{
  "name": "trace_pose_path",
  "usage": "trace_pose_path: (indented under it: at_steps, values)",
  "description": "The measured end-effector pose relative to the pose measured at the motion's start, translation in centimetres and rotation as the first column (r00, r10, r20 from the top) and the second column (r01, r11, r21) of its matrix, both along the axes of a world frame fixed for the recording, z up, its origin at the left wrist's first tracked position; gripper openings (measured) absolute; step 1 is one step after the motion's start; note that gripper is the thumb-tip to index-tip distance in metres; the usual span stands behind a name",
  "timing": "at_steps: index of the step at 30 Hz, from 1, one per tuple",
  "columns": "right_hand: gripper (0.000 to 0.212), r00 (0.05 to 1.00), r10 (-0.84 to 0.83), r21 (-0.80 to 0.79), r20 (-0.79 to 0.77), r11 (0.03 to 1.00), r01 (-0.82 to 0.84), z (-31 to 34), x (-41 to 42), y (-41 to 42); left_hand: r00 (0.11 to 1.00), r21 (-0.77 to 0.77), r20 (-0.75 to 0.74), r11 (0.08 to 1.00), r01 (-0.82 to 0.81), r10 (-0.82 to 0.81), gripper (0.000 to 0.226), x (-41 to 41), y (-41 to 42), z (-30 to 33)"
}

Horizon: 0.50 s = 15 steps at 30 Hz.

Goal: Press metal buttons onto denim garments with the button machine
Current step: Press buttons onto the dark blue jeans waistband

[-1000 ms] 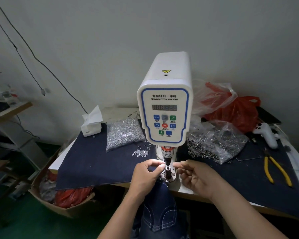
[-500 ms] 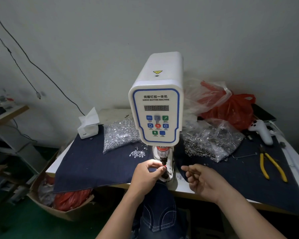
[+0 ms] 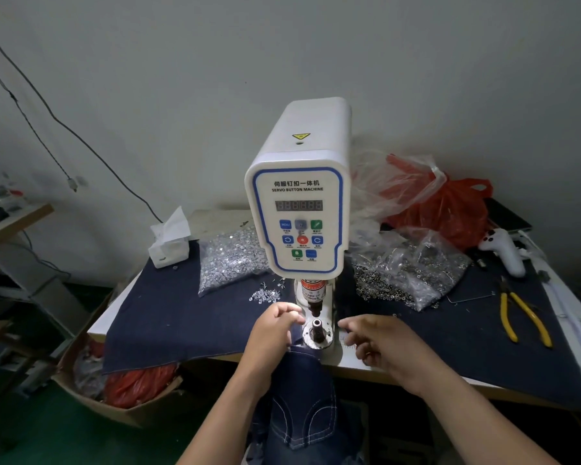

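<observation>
1 head-worn view looks forward and down, close over the button machine (image 3: 299, 209).

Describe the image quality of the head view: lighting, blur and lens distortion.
Head view: dim, flat indoor light, with corners falling off dark. The servo button machine panel is the brightest, sharpest part. The left hand and right hand are slightly soft, the fingertips smeared. Wide-angle distortion bows the table edge and stretches the forearms. The bags of metal buttons glint faintly.

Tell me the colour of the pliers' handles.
Yellow: the pliers lie on the dark cloth at right, in the head view.
</observation>
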State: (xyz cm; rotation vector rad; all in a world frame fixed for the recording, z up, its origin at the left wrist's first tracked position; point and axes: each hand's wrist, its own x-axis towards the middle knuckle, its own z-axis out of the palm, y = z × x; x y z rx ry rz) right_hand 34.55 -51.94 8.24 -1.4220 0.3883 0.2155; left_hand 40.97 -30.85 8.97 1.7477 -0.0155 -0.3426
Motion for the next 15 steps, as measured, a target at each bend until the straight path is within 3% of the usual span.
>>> trace_pose_path:
  at_steps: [2,4,9,13,15]
  values:
    - [0.017,0.96,0.26,-0.351,0.105,0.913,-0.209,0.2,-0.6,0.8,0.993,-0.217,-0.112,0.976,0.008,-0.033,0.02,-0.2,0.7,0.3]
    - [0.015,0.867,0.471,-0.569,0.163,0.762,-0.307,0.2,-0.9,1.9,0.99,-0.364,-0.122,0.931,0.028,-0.077,0.03,-0.4,1.4,0.5]
    - [0.014,0.818,0.501,-0.626,0.283,0.742,-0.238,0.5,-1.3,3.3,0.984,-0.438,-0.026,0.887,0.15,-0.179,0.037,-0.8,2.3,1.0]
    - [0.017,0.804,0.458,-0.638,0.381,0.759,-0.13,0.9,-1.8,3.6,0.949,-0.466,-0.045,0.847,0.256,-0.312,0.042,-0.7,2.8,1.0]
    - [0.009,0.79,0.461,-0.654,0.403,0.749,-0.104,1.0,-2.1,3.7,0.936,-0.52,-0.085,0.816,0.251,-0.342,0.042,-0.8,2.7,0.8]
